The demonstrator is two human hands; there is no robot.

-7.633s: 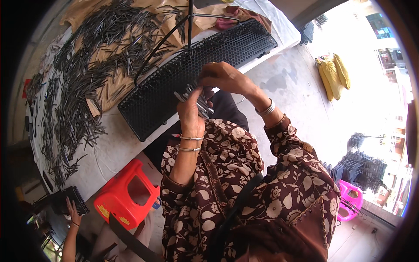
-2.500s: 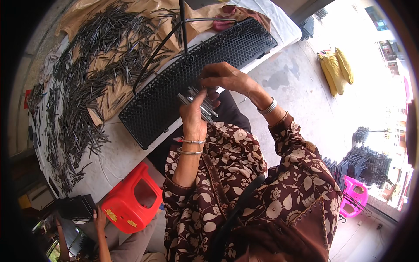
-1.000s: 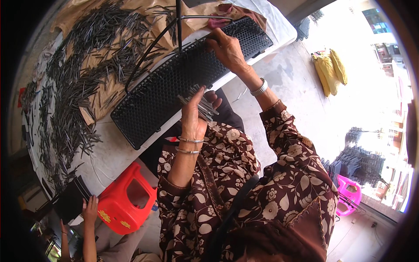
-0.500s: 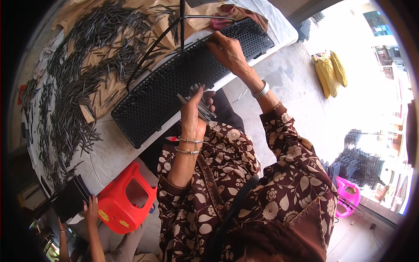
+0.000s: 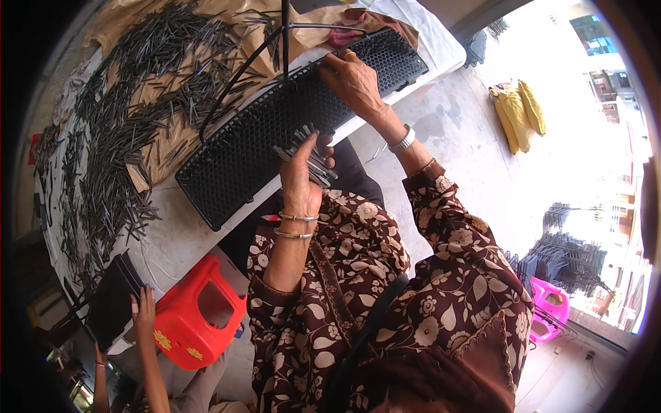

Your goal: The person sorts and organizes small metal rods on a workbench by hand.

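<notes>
A long black perforated panel [image 5: 237, 162], full of small round holes, lies slantwise along the table's near edge. My left hand [image 5: 301, 172] is closed round a bundle of thin grey sticks [image 5: 318, 167], whose ends poke out on both sides, just over the panel's near edge. Over the panel's right half, my right hand [image 5: 353, 81] is bent down at its far edge with the fingertips pressed together. Whatever sits between those fingertips is hidden. A thin black wire frame [image 5: 248, 70] rises from the panel's far side.
Loose dark sticks [image 5: 113, 165] lie heaped on brown paper and a white-covered table [image 5: 175, 244]. A red plastic stool [image 5: 189, 313] stands at lower left, beside a co-worker's hand [image 5: 144, 313] on a black panel [image 5: 113, 303]. Yellow sacks [image 5: 513, 120] sit on the floor at right.
My right hand has shifted slightly left along the panel's far edge. My left hand, still round the sticks, has turned a little. The co-worker's black panel has tilted and risen slightly.
</notes>
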